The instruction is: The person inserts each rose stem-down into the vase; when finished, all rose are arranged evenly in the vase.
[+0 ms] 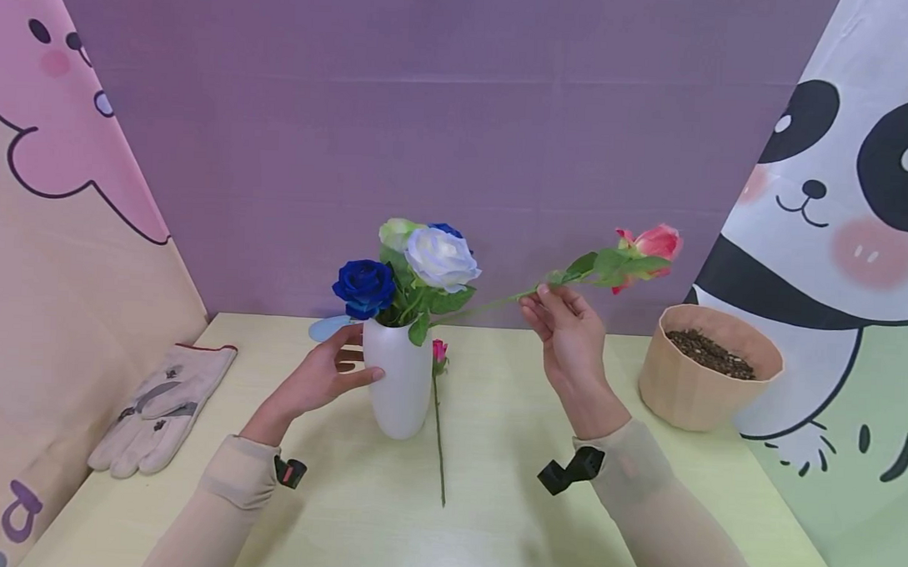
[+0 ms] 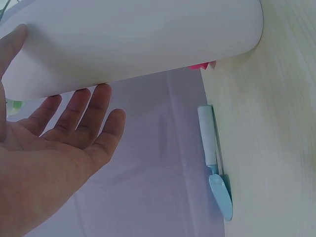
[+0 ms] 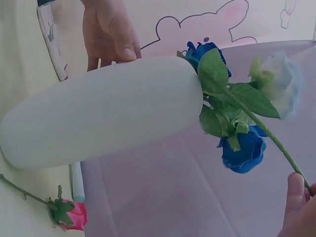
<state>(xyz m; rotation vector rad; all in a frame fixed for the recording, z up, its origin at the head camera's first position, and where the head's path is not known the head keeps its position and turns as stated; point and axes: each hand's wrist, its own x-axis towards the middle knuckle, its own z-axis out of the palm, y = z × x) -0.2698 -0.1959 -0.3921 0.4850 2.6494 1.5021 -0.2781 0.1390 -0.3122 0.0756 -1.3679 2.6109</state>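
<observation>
A white vase (image 1: pixel 399 390) stands on the table, holding dark blue roses (image 1: pixel 364 289), a pale blue-white rose (image 1: pixel 442 258) and green leaves. My left hand (image 1: pixel 329 369) holds the vase from the left, thumb on its front and fingers along its side. To the right of the vase, my right hand (image 1: pixel 572 338) pinches the green stem of a pink rose (image 1: pixel 656 242). That rose slants, its bloom up and right; the stem's lower end reaches the leaves at the vase's mouth, where its tip is hidden. Another pink rose (image 1: pixel 440 351) lies on the table beside the vase.
A tan pot (image 1: pixel 672 383) with dark soil stands at the right. White work gloves (image 1: pixel 166 407) lie at the left table edge. Behind the vase lies a light blue hand trowel (image 2: pixel 220 195). A purple backdrop (image 1: pixel 504 135) closes off the rear.
</observation>
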